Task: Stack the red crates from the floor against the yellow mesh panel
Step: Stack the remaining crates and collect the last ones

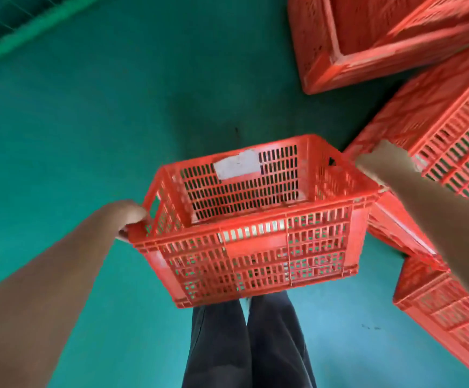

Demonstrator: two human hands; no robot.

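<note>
A red slotted plastic crate (258, 247) hangs in the air in front of my legs, open side up, with a white patch on its far inner wall. My left hand (131, 217) grips its left rim. My right hand (378, 163) grips its right rim. More red crates lie to the right: one tipped at the top right (367, 43), one slanted at mid right (446, 130), and one low at the right (446, 312). No yellow mesh panel is in view.
The floor (101, 121) is green and bare across the left and middle. A green mesh and ledge (17, 29) run along the top left corner. My dark trousers (247, 345) show at the bottom centre.
</note>
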